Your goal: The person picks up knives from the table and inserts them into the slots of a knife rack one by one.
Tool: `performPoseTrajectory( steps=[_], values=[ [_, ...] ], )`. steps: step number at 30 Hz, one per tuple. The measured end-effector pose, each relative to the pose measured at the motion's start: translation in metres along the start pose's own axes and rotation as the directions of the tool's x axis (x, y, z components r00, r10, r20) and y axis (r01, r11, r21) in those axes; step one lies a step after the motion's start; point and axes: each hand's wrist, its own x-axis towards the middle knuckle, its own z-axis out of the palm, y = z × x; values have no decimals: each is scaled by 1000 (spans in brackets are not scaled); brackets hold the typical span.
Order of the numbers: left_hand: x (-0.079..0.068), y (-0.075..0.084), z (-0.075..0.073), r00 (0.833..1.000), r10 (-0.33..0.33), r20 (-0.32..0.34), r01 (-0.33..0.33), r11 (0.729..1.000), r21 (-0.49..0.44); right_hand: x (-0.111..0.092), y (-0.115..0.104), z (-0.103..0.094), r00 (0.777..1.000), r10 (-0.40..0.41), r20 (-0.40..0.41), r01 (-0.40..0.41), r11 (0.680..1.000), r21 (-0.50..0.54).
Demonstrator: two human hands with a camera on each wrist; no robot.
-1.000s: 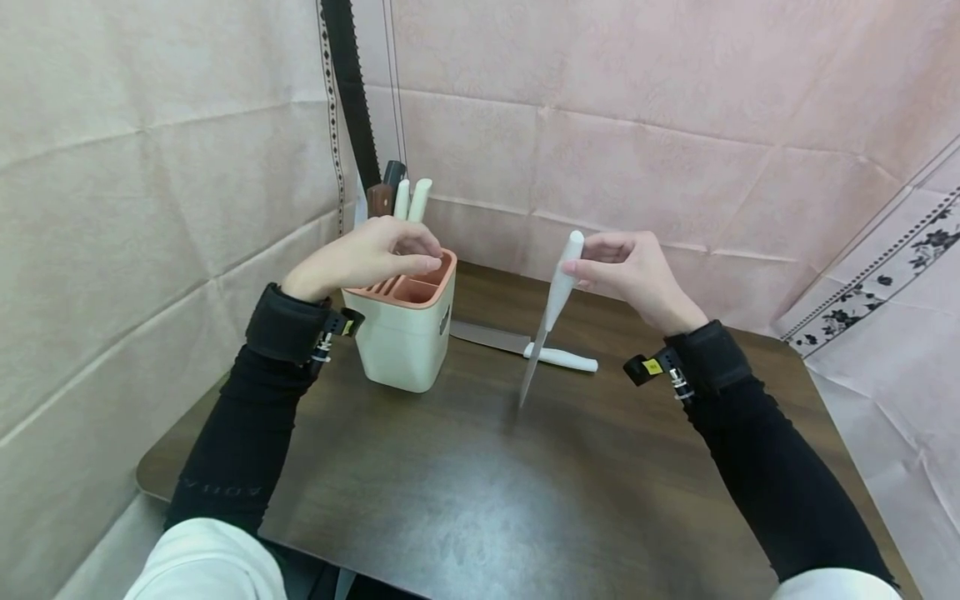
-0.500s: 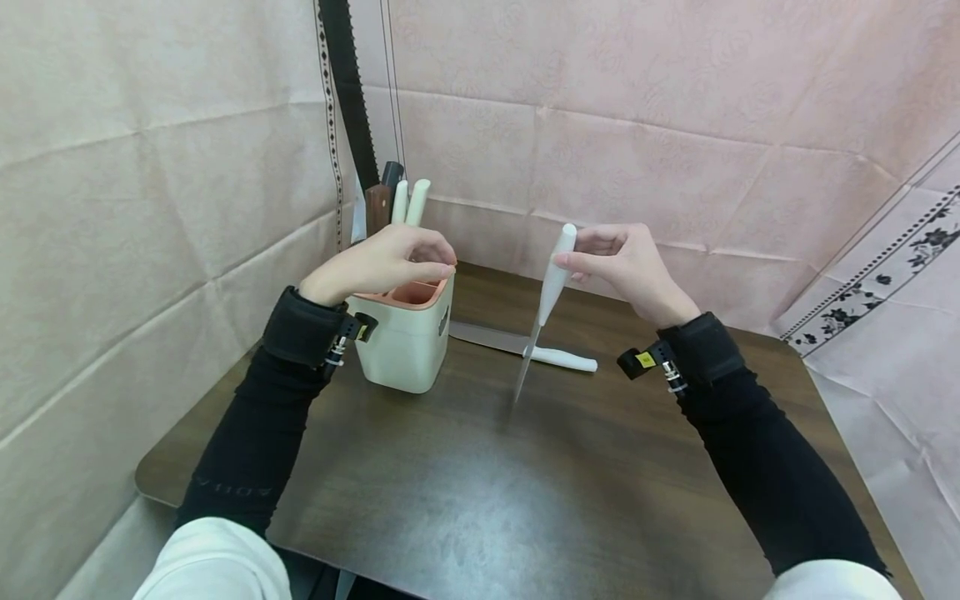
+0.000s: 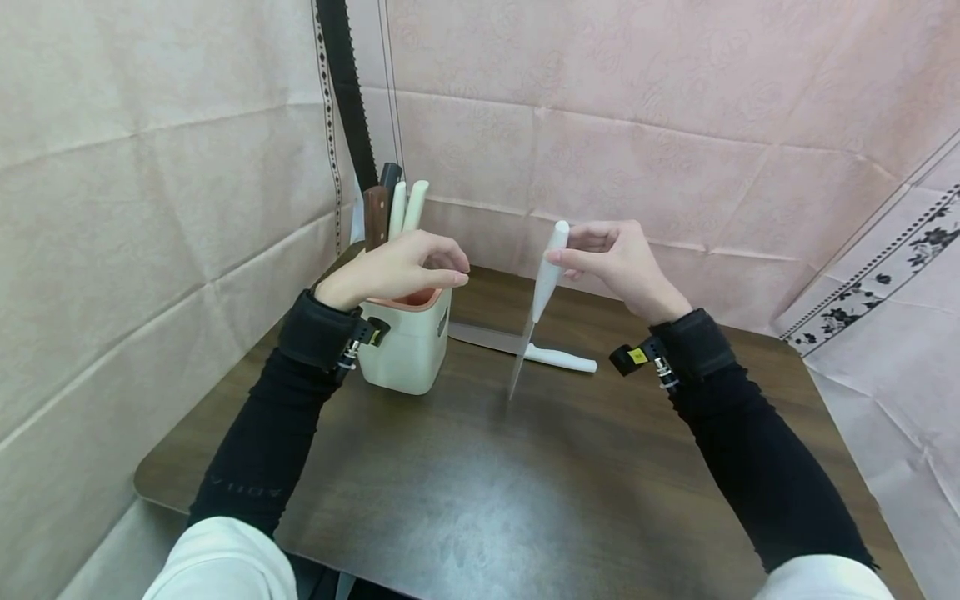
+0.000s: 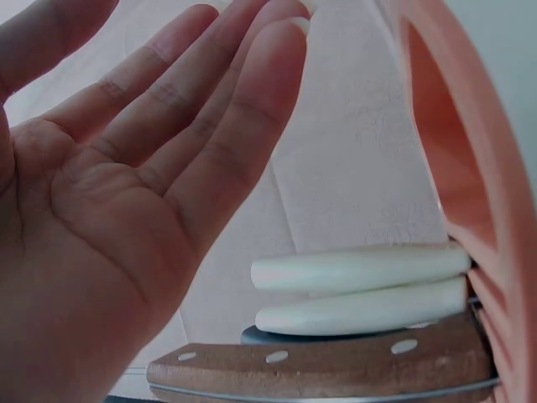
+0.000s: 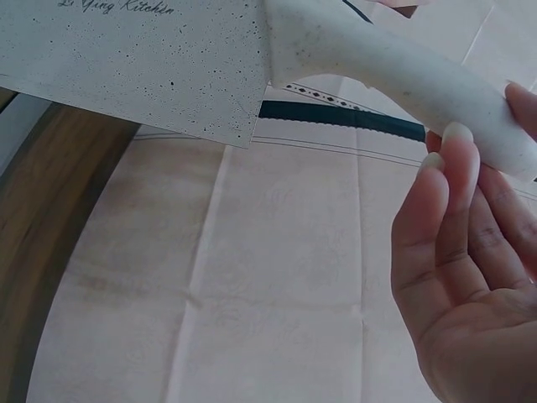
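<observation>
My right hand [image 3: 618, 262] pinches the white handle of a kitchen knife [image 3: 546, 279] between thumb and fingers; its blade points down over the table. In the right wrist view the blade [image 5: 134, 63] looks broad and speckled, with printed script. My left hand [image 3: 408, 267] hovers over a pale knife holder [image 3: 405, 354] with an orange top, its fingers loosely extended, holding nothing. The left wrist view shows the orange rim [image 4: 503, 168] right of that hand. Standing in the holder are a brown wooden-handled knife [image 4: 319, 367], two pale handles [image 4: 361, 269] and a dark one [image 3: 390, 175].
A second white-handled knife [image 3: 558, 358] lies flat on the brown table [image 3: 480, 483], right of the holder, its blade toward it. Cloth-covered walls [image 3: 637, 125] enclose the table at the left and back.
My left hand has moved right and slightly down over the holder. With the knife upright in its fingers, my right hand has drifted a little left and up.
</observation>
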Motion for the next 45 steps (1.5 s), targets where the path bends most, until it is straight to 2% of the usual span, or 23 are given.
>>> performPoseTrajectory(
  steps=[15,26,33,45],
  values=[
    [8,6,9,999,38,35,-39,999,31,7,-5,7,1000,-13,8,13,1000,-24],
    [13,11,19,998,2,65,-3,1000,7,10,-6,10,1000,-18,12,19,999,-38],
    [22,17,28,999,8,38,-8,1000,16,12,-7,12,1000,-29,3,29,999,-37],
    [34,18,39,998,60,11,-60,998,-2,14,-11,17,999,-49,-15,49,999,-20]
  ],
)
